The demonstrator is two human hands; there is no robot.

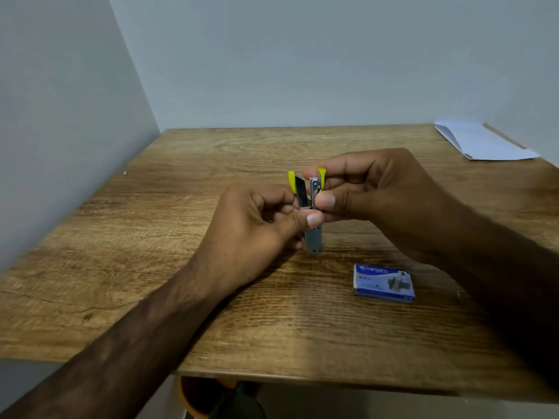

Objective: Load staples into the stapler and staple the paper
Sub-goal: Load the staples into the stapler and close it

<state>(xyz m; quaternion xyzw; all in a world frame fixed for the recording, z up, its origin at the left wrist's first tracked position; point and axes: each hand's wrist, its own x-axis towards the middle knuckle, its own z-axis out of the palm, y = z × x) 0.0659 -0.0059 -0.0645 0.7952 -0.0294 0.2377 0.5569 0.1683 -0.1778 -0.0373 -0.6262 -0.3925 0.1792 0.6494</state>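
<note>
A small yellow and silver stapler (306, 192) is held upright above the middle of the wooden table, its top swung open so the metal channel shows. My left hand (257, 225) grips its lower part, thumb against the metal body. My right hand (372, 195) pinches the upper part between thumb and fingers. A blue box of staples (383, 282) lies flat and closed on the table below my right wrist. Folded white paper (484, 142) rests at the far right corner of the table.
The wooden table (181, 267) stands in a corner, with grey walls behind it and on the left. Its near edge runs across the bottom of the view, with dim objects on the floor beneath.
</note>
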